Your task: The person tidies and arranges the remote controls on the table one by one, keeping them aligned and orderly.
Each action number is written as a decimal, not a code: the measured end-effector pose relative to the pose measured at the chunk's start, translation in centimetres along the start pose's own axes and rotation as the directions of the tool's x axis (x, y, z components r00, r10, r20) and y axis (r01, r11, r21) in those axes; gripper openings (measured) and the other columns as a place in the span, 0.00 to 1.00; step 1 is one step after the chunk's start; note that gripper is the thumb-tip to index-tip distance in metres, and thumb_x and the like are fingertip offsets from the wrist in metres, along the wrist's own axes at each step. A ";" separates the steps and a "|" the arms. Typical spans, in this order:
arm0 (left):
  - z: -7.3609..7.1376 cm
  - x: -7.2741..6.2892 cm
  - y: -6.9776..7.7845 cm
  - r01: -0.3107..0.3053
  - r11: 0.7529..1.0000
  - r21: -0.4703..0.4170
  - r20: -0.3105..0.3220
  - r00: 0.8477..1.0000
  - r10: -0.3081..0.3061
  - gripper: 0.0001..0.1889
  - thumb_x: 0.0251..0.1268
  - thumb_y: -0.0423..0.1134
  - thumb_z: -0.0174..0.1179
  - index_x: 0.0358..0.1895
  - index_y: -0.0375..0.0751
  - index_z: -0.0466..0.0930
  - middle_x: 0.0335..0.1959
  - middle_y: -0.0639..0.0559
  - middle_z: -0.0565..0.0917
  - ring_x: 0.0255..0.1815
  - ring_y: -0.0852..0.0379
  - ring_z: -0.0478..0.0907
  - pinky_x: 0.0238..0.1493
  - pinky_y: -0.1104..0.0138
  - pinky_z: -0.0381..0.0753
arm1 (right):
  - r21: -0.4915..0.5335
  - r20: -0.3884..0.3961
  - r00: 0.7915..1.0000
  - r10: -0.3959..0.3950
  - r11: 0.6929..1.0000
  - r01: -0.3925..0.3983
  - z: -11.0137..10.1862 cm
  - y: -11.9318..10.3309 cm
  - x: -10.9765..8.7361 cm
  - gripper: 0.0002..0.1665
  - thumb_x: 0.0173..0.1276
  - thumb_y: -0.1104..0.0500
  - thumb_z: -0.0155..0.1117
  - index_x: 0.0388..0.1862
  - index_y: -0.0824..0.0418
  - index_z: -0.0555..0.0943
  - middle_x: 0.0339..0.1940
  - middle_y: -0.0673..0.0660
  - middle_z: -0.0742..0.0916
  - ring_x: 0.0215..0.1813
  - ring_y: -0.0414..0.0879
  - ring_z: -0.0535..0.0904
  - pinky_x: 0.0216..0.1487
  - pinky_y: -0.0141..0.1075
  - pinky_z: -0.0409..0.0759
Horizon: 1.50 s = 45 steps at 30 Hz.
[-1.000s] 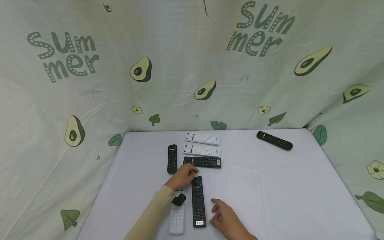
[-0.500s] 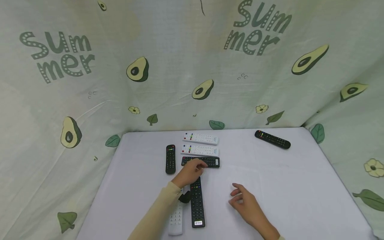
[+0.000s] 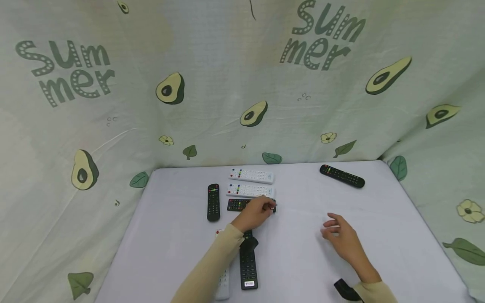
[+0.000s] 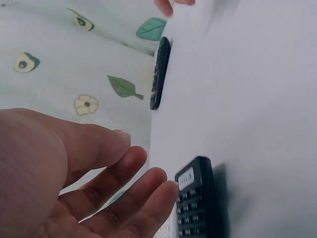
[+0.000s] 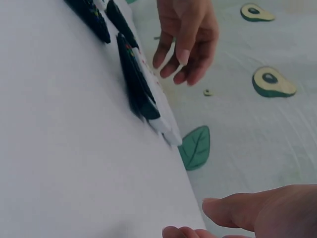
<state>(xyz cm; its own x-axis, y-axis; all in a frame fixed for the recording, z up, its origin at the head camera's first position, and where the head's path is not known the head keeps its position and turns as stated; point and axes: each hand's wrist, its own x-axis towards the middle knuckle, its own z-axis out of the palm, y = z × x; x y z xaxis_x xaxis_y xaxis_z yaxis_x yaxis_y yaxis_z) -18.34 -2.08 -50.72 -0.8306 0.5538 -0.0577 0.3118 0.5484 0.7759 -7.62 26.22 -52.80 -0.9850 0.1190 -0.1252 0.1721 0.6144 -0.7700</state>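
My left hand point(image 3: 257, 212) hovers over the crosswise black remote control point(image 3: 238, 205), hiding much of its right part. In the left wrist view the fingers are loosely bent with nothing between them, and the labelled end of a black remote point(image 4: 195, 203) shows just past the fingertips. Under the left wrist lies a long black remote point(image 3: 248, 269); a white remote point(image 3: 223, 284) beside it is partly covered by the sleeve. My right hand point(image 3: 342, 237) holds nothing, raised over the right half of the table with relaxed fingers. The nearest thing beyond it is a black remote point(image 3: 342, 176) lying at a slant.
Two white remotes point(image 3: 251, 176) lie crosswise, parallel, behind the crosswise black one. Left of them, a short black remote point(image 3: 213, 202) points away from me. The white-covered table point(image 3: 386, 227) ends at a hanging cloth point(image 3: 212, 126) printed with avocados.
My left hand has moved right along the crosswise black remote, from its left end towards its right end. My right hand has moved right and away from me, off the long black remote's side.
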 end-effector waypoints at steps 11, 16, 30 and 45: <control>1.4 2.6 2.4 0.017 0.999 -0.046 0.001 1.000 -0.017 0.14 0.78 0.29 0.59 0.61 0.35 0.83 0.56 0.44 0.85 0.52 0.57 0.82 0.49 0.70 0.83 | -0.017 -0.089 0.995 0.046 0.999 -0.048 -4.4 2.7 3.1 0.37 0.76 0.64 0.65 0.75 0.80 0.62 0.57 0.75 0.84 0.56 0.67 0.85 0.36 0.26 0.79; 2.2 3.9 3.2 0.010 0.997 -0.072 -0.024 1.000 -0.012 0.14 0.78 0.29 0.59 0.61 0.35 0.83 0.56 0.44 0.86 0.54 0.55 0.83 0.50 0.71 0.83 | -0.010 -0.149 0.987 0.066 0.998 -0.068 -5.8 3.8 4.5 0.39 0.76 0.64 0.65 0.75 0.82 0.60 0.58 0.77 0.83 0.46 0.52 0.87 0.34 0.24 0.78; 4.8 7.2 4.3 0.056 0.983 -0.176 -0.040 0.997 -0.064 0.16 0.77 0.28 0.59 0.64 0.34 0.81 0.58 0.42 0.84 0.53 0.55 0.83 0.48 0.73 0.84 | 0.046 -0.161 0.959 0.234 0.972 -0.230 -9.1 6.2 8.6 0.42 0.80 0.59 0.61 0.80 0.79 0.54 0.67 0.78 0.75 0.55 0.62 0.85 0.40 0.29 0.76; 6.5 9.9 4.8 0.140 0.933 -0.330 -0.054 0.985 -0.166 0.19 0.76 0.29 0.60 0.67 0.33 0.79 0.57 0.46 0.85 0.54 0.55 0.84 0.52 0.68 0.86 | 0.149 -0.136 0.951 0.276 0.955 -0.256 -10.8 8.8 12.6 0.43 0.80 0.58 0.57 0.80 0.81 0.52 0.71 0.81 0.71 0.33 0.27 0.75 0.37 0.23 0.78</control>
<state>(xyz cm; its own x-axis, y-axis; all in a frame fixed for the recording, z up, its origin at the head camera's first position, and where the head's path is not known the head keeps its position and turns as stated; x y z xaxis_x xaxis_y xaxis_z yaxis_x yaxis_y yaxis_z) -22.03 10.10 -51.60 -0.8947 0.4200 -0.1518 0.0227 0.3822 0.9238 -18.37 41.56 -54.36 -0.8875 0.3891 -0.2469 0.4145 0.4403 -0.7964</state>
